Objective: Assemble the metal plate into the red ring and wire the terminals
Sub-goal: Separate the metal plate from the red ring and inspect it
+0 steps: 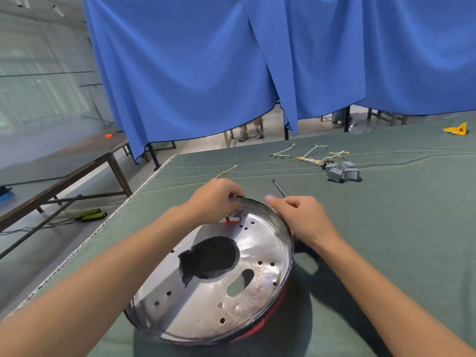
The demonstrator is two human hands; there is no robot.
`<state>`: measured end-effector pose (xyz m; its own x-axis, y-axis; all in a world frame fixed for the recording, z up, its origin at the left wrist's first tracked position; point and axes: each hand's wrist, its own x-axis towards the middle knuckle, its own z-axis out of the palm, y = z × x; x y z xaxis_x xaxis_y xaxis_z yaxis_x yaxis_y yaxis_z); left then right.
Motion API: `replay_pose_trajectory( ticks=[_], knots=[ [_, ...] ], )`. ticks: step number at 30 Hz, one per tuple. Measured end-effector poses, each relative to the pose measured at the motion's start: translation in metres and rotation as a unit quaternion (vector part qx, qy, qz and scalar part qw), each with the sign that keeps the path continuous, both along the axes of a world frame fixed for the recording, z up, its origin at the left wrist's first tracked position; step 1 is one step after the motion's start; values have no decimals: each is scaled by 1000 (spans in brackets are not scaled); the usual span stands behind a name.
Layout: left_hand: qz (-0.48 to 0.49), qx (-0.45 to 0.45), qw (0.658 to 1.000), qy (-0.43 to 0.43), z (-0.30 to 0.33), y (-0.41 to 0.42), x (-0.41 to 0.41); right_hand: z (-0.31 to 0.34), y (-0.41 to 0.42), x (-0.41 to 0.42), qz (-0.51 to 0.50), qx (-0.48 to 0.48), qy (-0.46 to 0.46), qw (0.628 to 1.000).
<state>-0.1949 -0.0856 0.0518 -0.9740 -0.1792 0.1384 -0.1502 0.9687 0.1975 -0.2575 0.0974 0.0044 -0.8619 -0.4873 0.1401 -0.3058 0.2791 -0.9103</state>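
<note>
So the metal plate (231, 287) sits low in the centre of the frame on the green tabletop (401, 228), with the red ring (268, 318) peeking out under its lower right edge. My left hand (215, 199) is curled over the far rim, fingers pinching it by a small red tab (231, 219). My right hand (301, 217) grips the rim's right side. Wires (313, 154) and grey blocks (342, 171) lie upper right.
</note>
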Motion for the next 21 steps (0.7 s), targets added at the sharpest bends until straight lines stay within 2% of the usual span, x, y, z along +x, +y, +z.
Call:
replay_pose_trajectory(
  ticks=[3, 5, 9, 13, 15, 17, 19, 21],
  knots=[
    [4, -1, 1000, 26, -3, -4, 5, 1, 0, -1, 15, 57, 27, 998],
    [29, 10, 999, 7, -1, -10, 10, 5, -1, -2, 22, 75, 27, 997],
    [138, 33, 988, -65, 8, -31, 32, 11, -4, -2, 26, 126, 14, 992],
    [234, -5, 967, -99, 11, -55, 60, 23, -5, 1, 45, 220, -36, 974],
    [280, 50, 950, -128, 15, -64, 78, 31, -5, 5, 67, 261, -78, 960],
    [320, 168, 916, -171, 19, -67, 98, 34, -6, 9, 77, 291, -98, 948],
    [316, 240, 893, -210, 21, -66, 115, 35, -7, 14, 70, 299, -105, 946],
    [295, 290, 887, -206, 18, -59, 123, 34, -10, 21, 51, 293, -101, 949]
  ],
)
